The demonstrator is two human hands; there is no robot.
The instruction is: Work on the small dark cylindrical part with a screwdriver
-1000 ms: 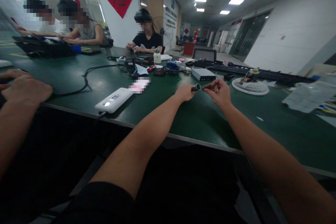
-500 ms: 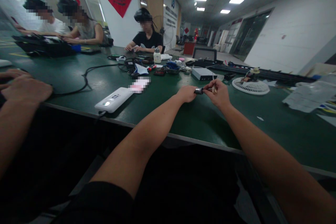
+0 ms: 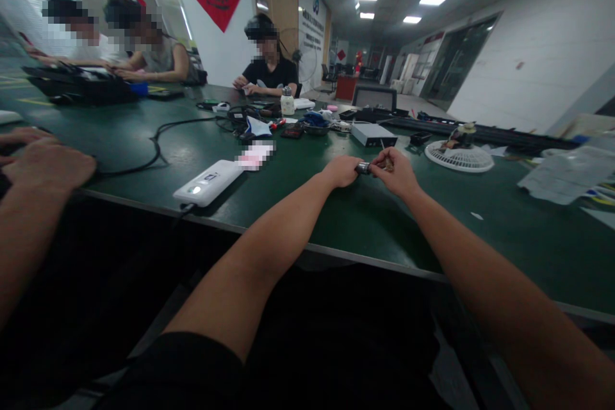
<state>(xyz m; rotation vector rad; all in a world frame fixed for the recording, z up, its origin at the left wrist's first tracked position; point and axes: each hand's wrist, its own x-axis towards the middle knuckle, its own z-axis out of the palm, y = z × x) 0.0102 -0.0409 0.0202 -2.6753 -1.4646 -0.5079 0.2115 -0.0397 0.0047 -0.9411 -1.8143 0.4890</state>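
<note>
Just above the green table, my left hand [image 3: 342,172] is closed on a small, shiny dark metal cylinder [image 3: 363,168] that sticks out to the right of its fingers. My right hand [image 3: 400,172] meets the cylinder's right end, its thumb and fingers pinched on a small brass-coloured piece [image 3: 389,166], mostly covered by the fingers. A thin pale rod [image 3: 382,143] rises above the right fingertips; whether it belongs to the brass piece I cannot tell. How the cylinder and brass piece meet is hidden.
A white power bank [image 3: 209,184] with a cable lies left on the green table [image 3: 288,205]. Beyond my hands are a grey-white box [image 3: 373,134] and a white fan-like grille [image 3: 459,157]. A neighbour's hand [image 3: 52,163] rests at far left; other people sit across.
My right hand's fingers have shifted slightly left and closed in on the cylinder, covering more of the brass-coloured piece. My left hand stays nearly in place.
</note>
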